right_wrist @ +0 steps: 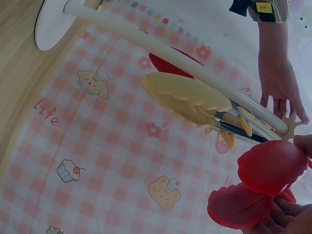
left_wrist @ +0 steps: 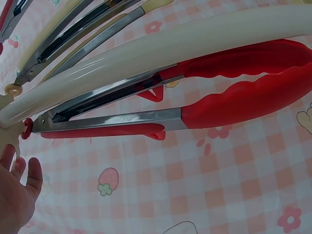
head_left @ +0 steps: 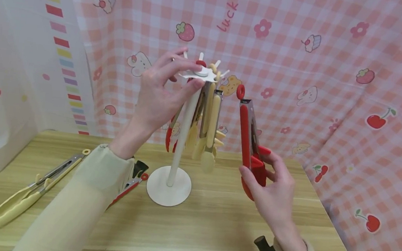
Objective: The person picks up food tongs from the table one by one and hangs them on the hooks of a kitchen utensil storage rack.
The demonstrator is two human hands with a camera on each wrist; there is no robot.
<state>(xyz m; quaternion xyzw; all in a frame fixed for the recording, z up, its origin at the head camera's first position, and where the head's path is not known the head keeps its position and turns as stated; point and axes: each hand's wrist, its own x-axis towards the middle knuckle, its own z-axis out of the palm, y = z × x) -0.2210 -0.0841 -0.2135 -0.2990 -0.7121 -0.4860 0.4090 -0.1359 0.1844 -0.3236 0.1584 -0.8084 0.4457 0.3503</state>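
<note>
Red tongs (head_left: 246,139) are noted in the head view, raised above the table (head_left: 213,230), between 3 and 4 o'clock from the top of the white stand (head_left: 181,139) and apart from it. The right hand (head_left: 275,192) pinches their lower end, thumb on the near side. The left hand (head_left: 165,84) pinches the stand's top between thumb and fingers. In our judgement, the low grip could let the top ring (head_left: 240,86) sway and knock the hanging cream tongs (head_left: 213,120); a loosened left hand could let the stand tip, as its load hangs mostly to one side. The long axis of the held pair runs steeply, ring towards 11 o'clock, tips towards 5.

In the left wrist view, we record a second red pair (left_wrist: 243,100) hanging by its ring, heads towards 3 o'clock. The left hand shows at 8 o'clock, fingers parted; we cannot tell its contact from here.

In the right wrist view, the held pair's red heads lie at 4 o'clock, tips towards 8, the shaft foreshortened and its ring not visible. The right hand's fingers close about their base. We cannot tell how firm that hold is.
</note>
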